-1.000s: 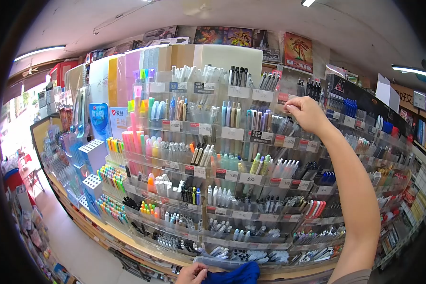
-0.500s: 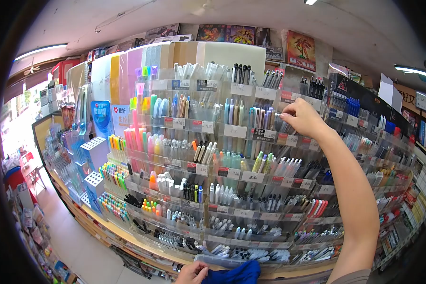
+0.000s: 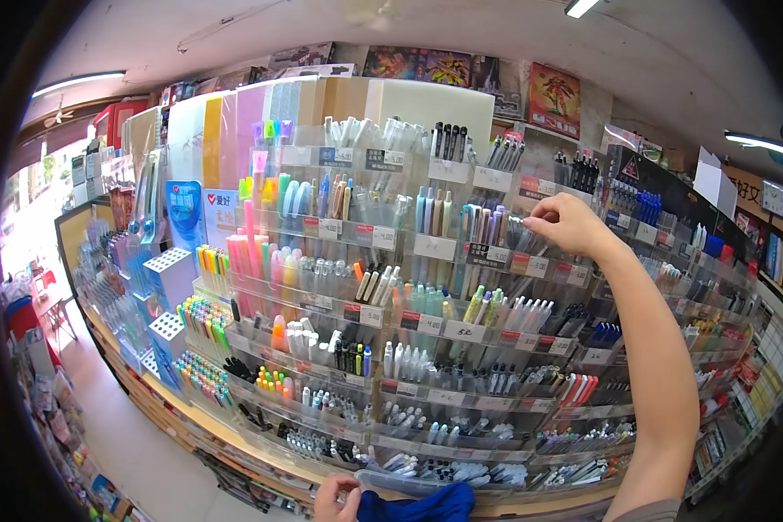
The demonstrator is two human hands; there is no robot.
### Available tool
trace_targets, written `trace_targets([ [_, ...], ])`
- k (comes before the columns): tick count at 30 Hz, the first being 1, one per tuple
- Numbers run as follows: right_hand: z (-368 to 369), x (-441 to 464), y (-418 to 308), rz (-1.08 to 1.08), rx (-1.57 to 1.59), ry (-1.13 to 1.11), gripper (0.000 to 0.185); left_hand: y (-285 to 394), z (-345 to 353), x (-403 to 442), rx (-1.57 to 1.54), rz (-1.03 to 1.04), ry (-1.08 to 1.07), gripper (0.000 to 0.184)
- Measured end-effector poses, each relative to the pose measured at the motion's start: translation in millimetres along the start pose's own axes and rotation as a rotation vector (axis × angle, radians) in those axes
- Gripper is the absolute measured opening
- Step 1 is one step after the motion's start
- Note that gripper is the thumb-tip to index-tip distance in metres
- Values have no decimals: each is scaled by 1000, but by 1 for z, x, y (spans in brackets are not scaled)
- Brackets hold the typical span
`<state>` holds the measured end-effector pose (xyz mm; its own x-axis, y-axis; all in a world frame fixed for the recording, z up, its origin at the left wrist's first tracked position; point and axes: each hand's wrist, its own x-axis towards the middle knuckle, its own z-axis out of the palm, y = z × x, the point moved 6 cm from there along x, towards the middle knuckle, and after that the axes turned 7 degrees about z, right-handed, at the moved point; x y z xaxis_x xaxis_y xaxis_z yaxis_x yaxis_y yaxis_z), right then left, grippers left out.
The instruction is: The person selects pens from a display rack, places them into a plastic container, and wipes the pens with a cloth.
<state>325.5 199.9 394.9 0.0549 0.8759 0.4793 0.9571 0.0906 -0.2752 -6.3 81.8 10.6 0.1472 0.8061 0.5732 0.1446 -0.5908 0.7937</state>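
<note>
My right hand (image 3: 569, 224) reaches up to the second tier of the pen rack, thumb and fingers pinched at the tops of some grey pens (image 3: 515, 233); what lies between the fingertips is too small to make out. Just left of it stand slim purple and blue pens (image 3: 485, 224) behind a price label. Low at the front edge, my left hand (image 3: 337, 499) is curled beside a blue cloth (image 3: 418, 505); whether it grips the cloth is unclear.
Clear tiers (image 3: 431, 326) full of pens and markers fill the middle. White boxes with holes (image 3: 167, 271) stand at the left, above a wooden ledge (image 3: 274, 457). Boxed goods (image 3: 555, 100) line the top, and an aisle floor (image 3: 148, 435) shows lower left.
My right hand has gone from above the rack's second tier down onto the pen tops there, fingers still pinched. My left hand has shifted slightly left beside the cloth.
</note>
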Motion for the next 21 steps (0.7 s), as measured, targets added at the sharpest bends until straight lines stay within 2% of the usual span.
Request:
trace_targets([
  [6, 2, 0, -2, -97, -3, -45, 29, -16, -2, -6, -24, -203, -1, 18],
  [9, 0, 1, -6, -119, -70, -100, 30, -30, -1, -8, 65, -187, -50, 20],
  [13, 8, -5, -15, -45, -43, -234, 33, -62, 4, -22, -7, -332, -152, 26],
  [20, 17, -3, -28, -16, -135, -253, 26, -74, 0, -21, -58, -404, -257, 22],
  [21, 16, -3, -30, -3, -136, -250, 24, -94, 8, -29, -39, -360, -255, 22],
])
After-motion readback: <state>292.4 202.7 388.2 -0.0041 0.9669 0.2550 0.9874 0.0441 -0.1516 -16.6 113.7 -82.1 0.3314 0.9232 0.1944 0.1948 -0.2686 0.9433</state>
